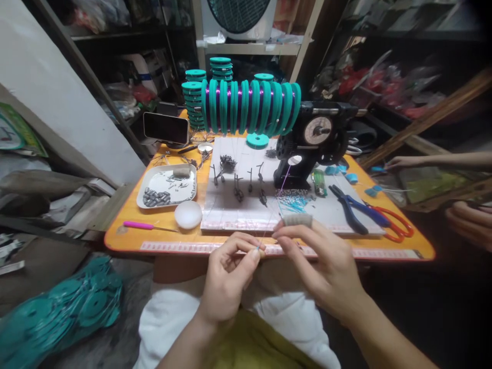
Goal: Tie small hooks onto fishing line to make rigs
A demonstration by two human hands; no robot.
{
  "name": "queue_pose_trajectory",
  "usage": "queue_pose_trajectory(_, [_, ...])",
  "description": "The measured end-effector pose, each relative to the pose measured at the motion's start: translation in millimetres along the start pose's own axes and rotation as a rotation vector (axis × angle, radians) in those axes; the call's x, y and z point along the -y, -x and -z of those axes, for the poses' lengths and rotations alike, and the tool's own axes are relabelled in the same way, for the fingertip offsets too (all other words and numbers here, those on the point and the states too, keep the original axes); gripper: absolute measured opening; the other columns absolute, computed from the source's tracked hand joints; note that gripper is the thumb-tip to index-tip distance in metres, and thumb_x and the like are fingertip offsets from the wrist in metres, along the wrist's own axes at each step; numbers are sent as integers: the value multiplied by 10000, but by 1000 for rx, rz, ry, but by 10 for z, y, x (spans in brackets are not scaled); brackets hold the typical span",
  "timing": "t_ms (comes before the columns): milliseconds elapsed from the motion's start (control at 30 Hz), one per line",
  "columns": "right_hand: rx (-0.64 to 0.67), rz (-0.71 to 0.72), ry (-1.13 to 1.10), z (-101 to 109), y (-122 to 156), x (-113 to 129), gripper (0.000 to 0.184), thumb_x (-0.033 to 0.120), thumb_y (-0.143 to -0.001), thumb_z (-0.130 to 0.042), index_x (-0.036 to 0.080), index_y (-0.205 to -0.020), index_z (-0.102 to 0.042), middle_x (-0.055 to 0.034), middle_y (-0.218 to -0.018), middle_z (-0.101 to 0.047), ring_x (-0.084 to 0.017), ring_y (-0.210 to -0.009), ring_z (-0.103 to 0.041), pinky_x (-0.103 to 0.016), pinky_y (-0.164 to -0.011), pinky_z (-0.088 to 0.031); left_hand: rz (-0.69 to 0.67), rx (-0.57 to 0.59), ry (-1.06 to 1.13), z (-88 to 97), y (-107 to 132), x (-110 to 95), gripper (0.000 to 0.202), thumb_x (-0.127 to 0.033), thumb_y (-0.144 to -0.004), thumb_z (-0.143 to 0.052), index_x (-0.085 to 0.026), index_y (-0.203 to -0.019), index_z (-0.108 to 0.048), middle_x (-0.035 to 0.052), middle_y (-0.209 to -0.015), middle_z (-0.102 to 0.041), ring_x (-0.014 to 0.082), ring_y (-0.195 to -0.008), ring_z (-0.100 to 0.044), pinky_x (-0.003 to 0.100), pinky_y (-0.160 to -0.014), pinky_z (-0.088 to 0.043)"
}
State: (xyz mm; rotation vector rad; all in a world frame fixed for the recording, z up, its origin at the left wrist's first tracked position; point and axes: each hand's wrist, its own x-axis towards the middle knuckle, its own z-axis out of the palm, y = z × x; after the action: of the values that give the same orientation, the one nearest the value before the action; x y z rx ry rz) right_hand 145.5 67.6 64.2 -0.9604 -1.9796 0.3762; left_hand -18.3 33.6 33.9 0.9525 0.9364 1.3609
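In the head view, my left hand (pixel 228 274) is closed in a pinch at the table's front edge. Between its thumb and forefinger is thin fishing line (pixel 283 182) with a tiny blue bit at the fingertips. My right hand (pixel 321 256) is just to the right, its fingers curled together on the line; a grey wrap (pixel 298 220) covers one finger. The purplish line runs up toward a black winding machine (pixel 294 174). Teal spools (pixel 249 107) wound with purple line sit in a row on its shaft. Small dark fittings (pixel 238 192) hang or lie on the white board (pixel 219 218) beyond my hands.
On the left are a white tray (pixel 142 197) of grey sinkers, a white bowl (pixel 188 214) and a pink-handled needle tool (pixel 138 225). Blue pliers (pixel 357 207) and red-handled scissors (pixel 395 228) lie right. Another person's hand (pixel 402 163) is at far right. A phone (pixel 166 128) stands behind.
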Motion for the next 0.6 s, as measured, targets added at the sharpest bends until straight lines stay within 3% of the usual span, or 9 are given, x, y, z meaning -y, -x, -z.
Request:
queue_pose_trajectory(67, [110, -181, -116, -24, 108, -2, 104, 230, -945, -603, 231, -976, -703, -39, -879, -693, -164, -802, -684, -267, -682, -551, 71, -9, 134, -38, 11, 21, 182, -301, -870, -688, -162, -752, -697, 16, -914, -580, 15, -525, -408, 145, -413, -275])
queue_pose_trajectory(133, [141, -317, -224, -75, 173, -2, 104, 287, -909, -667, 257, -990, -725, -24, -886, -725, -171, -809, -705, -270, -688, -561, 90, -16, 183, -72, 20, 35, 180, -300, -856, -708, -157, -746, -705, 15, -913, -562, 11, -528, -400, 138, -412, -273])
queue_pose_trajectory(267, [106, -382, -363, -166, 217, 22, 40, 257, -863, -723, 239, -896, -737, -8, -821, -760, -161, -741, -717, -255, -666, -559, 104, -24, 193, -83, 30, 47, 177, -293, -857, -706, -161, -740, -695, 11, -926, -542, 6, -531, -378, 130, -415, -271])
queue_pose_trajectory(333, [80, -302, -295, -171, 235, 36, 53, 189, -884, -685, 217, -881, -729, -12, -769, -741, -144, -675, -689, -243, -614, -538, 78, -6, 125, -53, 24, 37, 175, -289, -873, -682, -166, -750, -690, 15, -949, -538, 4, -525, -370, 138, -420, -277])
queue_pose_trajectory(433, [-12, -23, -6, -127, 273, 31, 173, 61, -875, -625, 166, -966, -728, -65, -791, -696, -161, -689, -634, -274, -603, -525, -65, 18, -167, 11, 13, -3, 167, -256, -903, -630, -169, -770, -685, 33, -992, -532, 15, -538, -406, 163, -440, -320])
queue_pose_trajectory(533, [-115, 285, 250, -53, 281, -20, 250, -9, -819, -639, 131, -1006, -728, -131, -903, -690, -247, -896, -626, -373, -740, -560, -290, 16, -543, 55, 23, -59, 120, -181, -898, -608, -170, -797, -673, 48, -1011, -534, 32, -546, -460, 181, -424, -332])
queue_pose_trajectory(600, [-103, 434, 272, -2, 245, -62, 268, -13, -804, -660, 133, -1022, -715, -148, -1012, -696, -301, -1087, -611, -453, -904, -547, -485, 17, -758, 65, 39, -94, 80, -120, -876, -611, -169, -852, -669, 54, -1006, -546, 47, -568, -521, 191, -447, -380])
